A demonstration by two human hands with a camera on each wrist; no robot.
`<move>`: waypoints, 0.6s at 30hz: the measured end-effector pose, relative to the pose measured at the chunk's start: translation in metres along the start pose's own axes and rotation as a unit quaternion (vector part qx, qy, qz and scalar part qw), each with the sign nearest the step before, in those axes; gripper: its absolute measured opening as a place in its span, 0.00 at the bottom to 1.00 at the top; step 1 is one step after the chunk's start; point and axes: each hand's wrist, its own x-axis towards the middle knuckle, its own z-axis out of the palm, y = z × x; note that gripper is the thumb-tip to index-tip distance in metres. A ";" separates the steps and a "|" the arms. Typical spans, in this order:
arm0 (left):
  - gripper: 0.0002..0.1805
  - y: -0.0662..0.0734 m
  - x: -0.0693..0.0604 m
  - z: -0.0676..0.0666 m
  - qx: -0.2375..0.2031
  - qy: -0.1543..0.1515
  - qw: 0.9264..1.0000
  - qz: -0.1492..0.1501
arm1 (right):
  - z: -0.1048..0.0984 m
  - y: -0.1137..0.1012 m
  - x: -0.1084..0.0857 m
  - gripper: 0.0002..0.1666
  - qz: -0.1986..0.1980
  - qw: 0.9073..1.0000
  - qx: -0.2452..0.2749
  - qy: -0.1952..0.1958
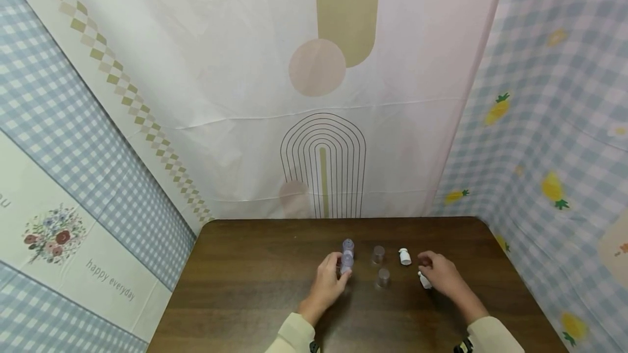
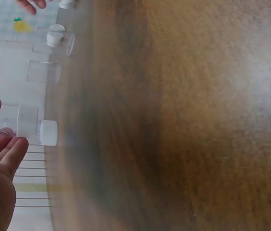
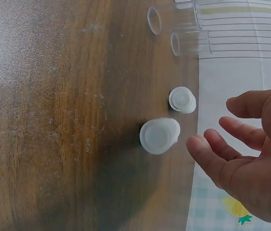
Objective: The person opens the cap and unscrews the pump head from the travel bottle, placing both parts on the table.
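My left hand (image 1: 325, 283) is at two small clear bottles, a near one (image 1: 346, 262) and one just behind it (image 1: 348, 245). Thumb and fingers of that hand curl round the near bottle; in the left wrist view a clear body and a white round piece (image 2: 49, 133) show beside the fingertips. To the right, my right hand (image 1: 440, 273) hovers with fingers apart and nothing between them. Close to it are a white nozzle-like top (image 1: 424, 280) and another white top (image 1: 404, 256). Both white tops show their round ends in the right wrist view, where the hand (image 3: 251, 144) stays apart from them.
Two clear open cylinders, a farther one (image 1: 378, 255) and a nearer one (image 1: 383, 278), stand between the hands. All of this is on a dark wooden table (image 1: 245, 282). A patterned cloth (image 1: 235, 168) hangs behind its back edge.
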 end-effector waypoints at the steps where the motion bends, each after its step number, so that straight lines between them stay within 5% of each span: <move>1: 0.22 0.000 -0.001 0.001 0.002 0.001 1.000 0.001 | 0.000 0.000 0.000 0.17 -0.001 1.000 0.000 0.001; 18: 0.20 -0.002 -0.008 0.011 -0.009 -0.051 0.998 -0.048 | -0.003 0.002 -0.005 0.17 -0.010 1.000 0.005 0.023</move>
